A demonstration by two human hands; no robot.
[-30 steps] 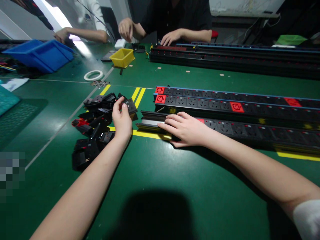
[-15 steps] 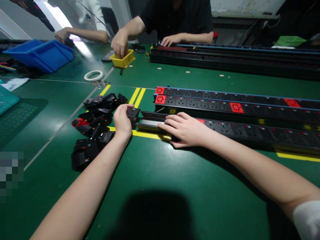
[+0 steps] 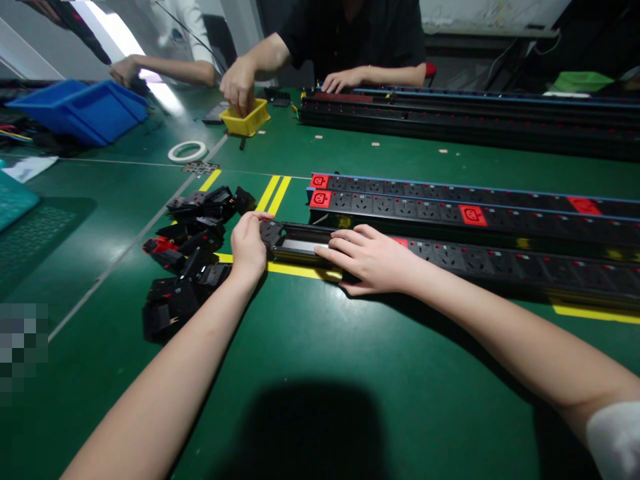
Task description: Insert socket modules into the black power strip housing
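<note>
Your left hand (image 3: 249,243) pinches one socket (image 3: 271,232) at the left end of one rail (image 3: 303,247); your right hand (image 3: 373,259) loosely grips that rail from above. The socket should feel light, stiff and smooth; take it by its side edges. The rail (long, so likely unwieldy) probably suits a hold across its walls. Behind lie two strips (image 3: 405,205). The pile (image 3: 203,230) overlaps too much to count surely.
</note>
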